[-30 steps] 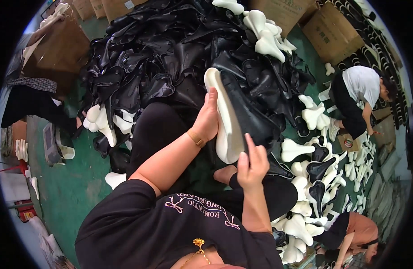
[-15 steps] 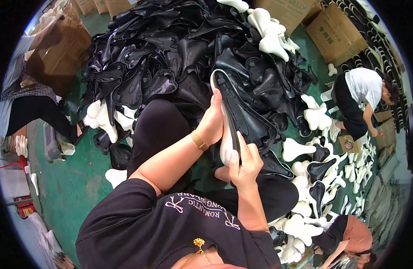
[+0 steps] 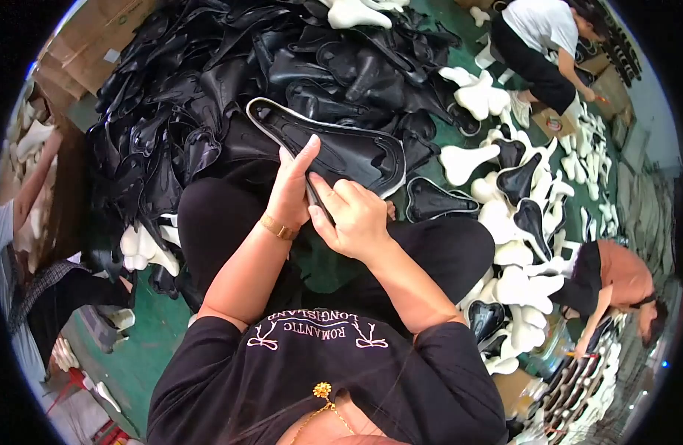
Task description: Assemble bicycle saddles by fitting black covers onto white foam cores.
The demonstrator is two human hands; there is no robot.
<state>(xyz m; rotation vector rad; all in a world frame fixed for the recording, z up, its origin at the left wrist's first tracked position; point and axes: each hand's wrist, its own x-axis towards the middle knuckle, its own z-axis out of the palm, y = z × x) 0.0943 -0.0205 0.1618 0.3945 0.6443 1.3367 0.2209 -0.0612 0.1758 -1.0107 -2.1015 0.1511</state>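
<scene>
Hands are meeting over the lap in the head view, both working at the near end of one black bicycle saddle cover (image 3: pixel 334 144) with a pale trimmed edge. The left hand (image 3: pixel 291 189) is lying against the cover's near left rim, thumb raised and fingers closed round the edge. The right hand (image 3: pixel 354 216) is pinching the same rim just beside it, fingertips pressed together on the material, so both hands are clamped on the cover. The cover is resting on the person's black-trousered knees, its long axis running from far left to near right, the narrow nose pointing far left and the broad end lying to the right.

Open room is scarce: a large heap of black covers (image 3: pixel 208 96) is crowding the far and left side right up to the knees, and white saddle bases (image 3: pixel 504 222), too many to count, are scattered along the right, touching the right leg. Green floor (image 3: pixel 145 337) is showing only near left. Cardboard boxes (image 3: pixel 97 52) are standing far left. Two other people are working on the right, one far (image 3: pixel 538 44), one near (image 3: pixel 615 278); a third person's arm (image 3: pixel 34 185) is showing at the left edge.
</scene>
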